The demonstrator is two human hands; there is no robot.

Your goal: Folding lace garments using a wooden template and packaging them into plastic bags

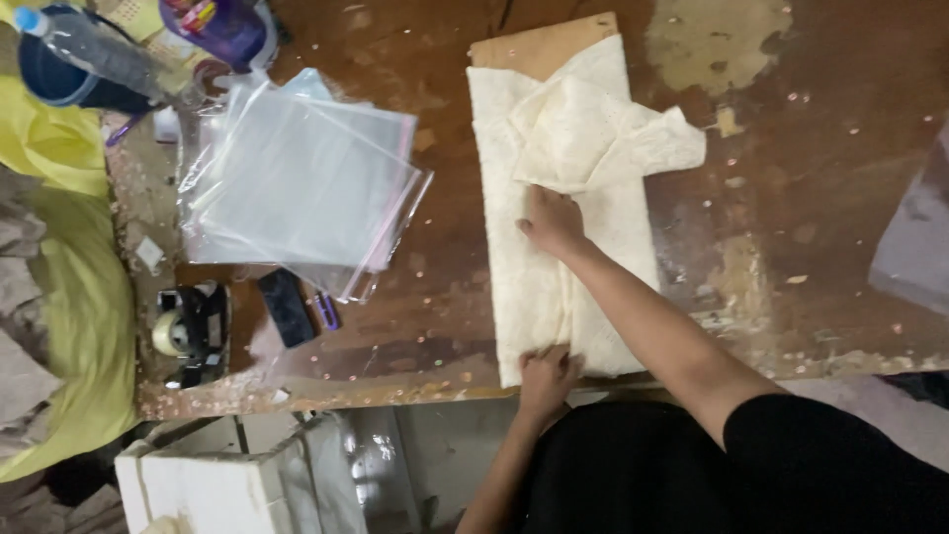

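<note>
left hand (547, 381): at near edge of the table, fingers curled, pinching the near end of the cream fabric (554, 267)
right hand (550, 220): further up, palm down and mostly flat, fingers together, pressing on the fabric's middle; grips nothing that I can see
cream fabric: long folded strip, runs near-to-far down the table, near end at the table edge; loose flap bunched at the far part, spilling right, just beyond the right hand
board (539, 44): brown sheet under the fabric, only its far end shows
table (811, 178): worn brown wood, patchy, speckled with small bits
white box (213, 485): below the table's near edge, left of the person
tape dispenser (190, 331): near-left on table
dark flat object (287, 307): just right of dispenser, kind unclear
clear plastic bags (297, 183): loose stack, left of fabric, well apart from it
yellow cloth (69, 297): hangs off the left side
bottle (94, 49): far-left corner, lying tilted over a dark bucket (49, 79)
</note>
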